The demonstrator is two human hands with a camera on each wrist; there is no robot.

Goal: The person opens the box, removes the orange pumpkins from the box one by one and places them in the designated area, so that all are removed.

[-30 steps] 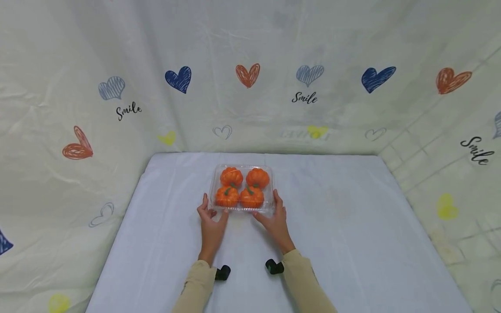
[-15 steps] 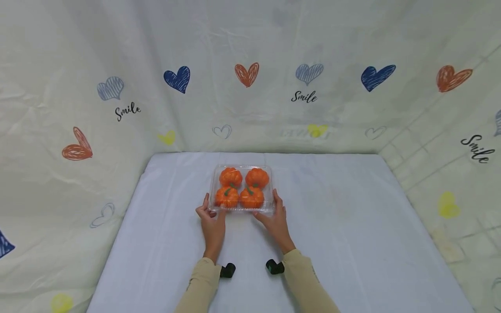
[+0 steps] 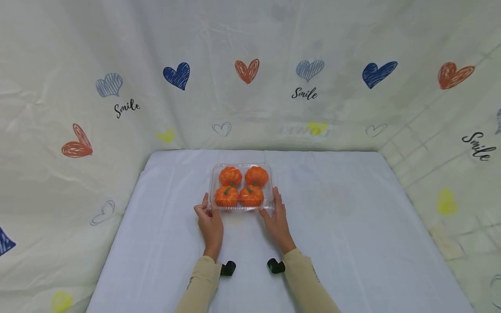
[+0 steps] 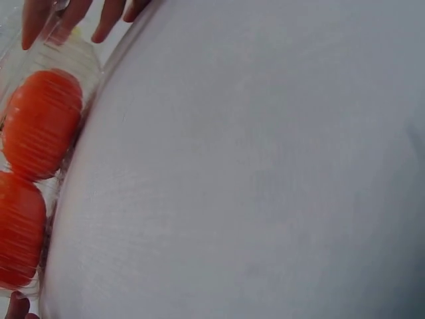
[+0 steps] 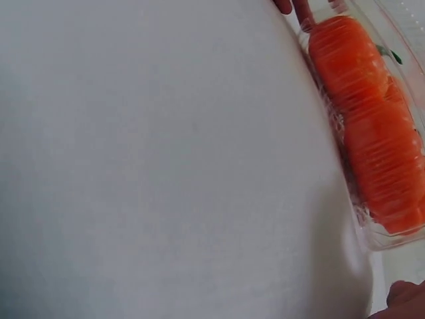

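Note:
A clear plastic clamshell container lies near the table's middle with several small orange pumpkins inside. My left hand grips its near left corner, thumb at the front edge and fingers along the left side. At the near right corner my right hand holds it likewise, thumb in front and fingers up the right side. In the left wrist view, pumpkins show through the container wall, with fingers at its far end. The right wrist view shows pumpkins and a thumb by the near end.
A white cloth covers the table. Behind and at both sides hangs a pale curtain printed with hearts and "Smile". A small black device sits at the left wrist, and another black device at the right.
The left thumb has slid left along the container's front edge towards its corner. My right thumb has also shifted right, towards its own corner. The container stays almost in place.

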